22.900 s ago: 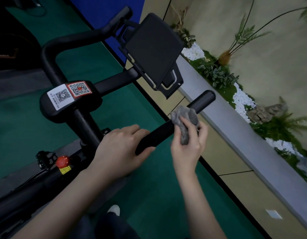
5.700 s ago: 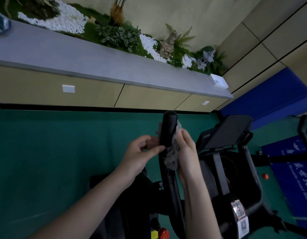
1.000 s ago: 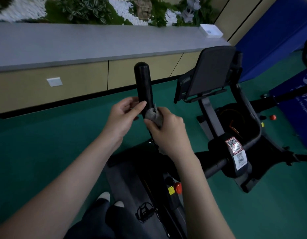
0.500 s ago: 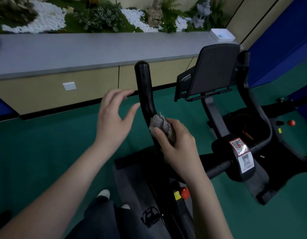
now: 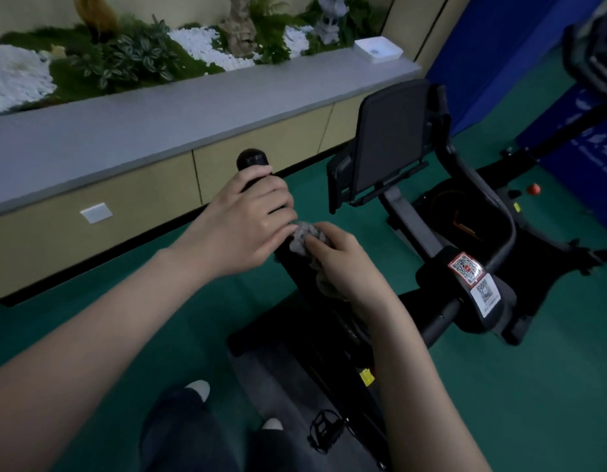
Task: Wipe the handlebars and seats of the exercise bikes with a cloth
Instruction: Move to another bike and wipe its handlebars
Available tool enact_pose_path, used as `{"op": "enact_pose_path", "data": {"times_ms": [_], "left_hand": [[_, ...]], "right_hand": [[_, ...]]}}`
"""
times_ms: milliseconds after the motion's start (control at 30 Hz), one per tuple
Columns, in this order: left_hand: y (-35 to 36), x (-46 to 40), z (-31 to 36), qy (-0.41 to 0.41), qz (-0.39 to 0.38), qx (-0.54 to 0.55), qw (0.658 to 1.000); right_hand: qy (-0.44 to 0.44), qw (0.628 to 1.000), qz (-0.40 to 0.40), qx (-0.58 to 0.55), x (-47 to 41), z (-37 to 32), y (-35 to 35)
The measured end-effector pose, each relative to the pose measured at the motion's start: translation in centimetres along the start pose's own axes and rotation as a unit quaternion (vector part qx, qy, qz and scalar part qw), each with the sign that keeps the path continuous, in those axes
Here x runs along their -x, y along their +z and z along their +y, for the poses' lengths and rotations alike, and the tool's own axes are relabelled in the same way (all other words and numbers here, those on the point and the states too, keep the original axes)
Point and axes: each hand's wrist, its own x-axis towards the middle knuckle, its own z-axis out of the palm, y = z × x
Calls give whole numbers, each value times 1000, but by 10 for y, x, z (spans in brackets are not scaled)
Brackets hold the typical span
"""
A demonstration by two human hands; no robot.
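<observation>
Head view: left hand (image 5: 242,223) wraps the handlebar (image 5: 252,161) tip — right hand (image 5: 343,264) clutches the cloth (image 5: 300,238) just below.

— What sits on the grey ledge (image 5: 179,114)?
— A white box (image 5: 378,50) at its right end; behind it, plants (image 5: 132,61) and white pebbles (image 5: 16,76); below it, a wall plate (image 5: 96,212).
</observation>
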Motion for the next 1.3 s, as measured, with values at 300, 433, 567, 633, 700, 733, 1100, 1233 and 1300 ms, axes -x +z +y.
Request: {"op": "enact_pose_path", "data": {"times_ms": [300, 433, 567, 633, 700, 733, 1100, 1233, 1300], "left_hand": [[8, -1, -12, 55, 48, 16, 997], [10, 0, -16, 70, 52, 38, 995], [12, 0, -16, 75, 57, 53, 994], [12, 0, -17, 80, 52, 62, 994], [11, 0, -18, 87, 40, 65, 993], [11, -1, -18, 90, 33, 67, 993], [10, 0, -23, 110, 11, 69, 992], [9, 0, -24, 111, 9, 69, 991], [10, 0, -25, 116, 10, 71, 991]], "right_hand": [[63, 962, 224, 141, 58, -11, 26], [78, 883, 415, 205, 65, -15, 65], [111, 797, 547, 230, 79, -8, 92], [117, 758, 610, 197, 75, -11, 108], [119, 725, 660, 159, 63, -19, 125], [115, 717, 673, 141, 54, -24, 133], [102, 640, 759, 66, 35, -18, 152], [101, 643, 759, 21, 21, -31, 159], [86, 674, 733, 14, 22, -36, 163]]}}
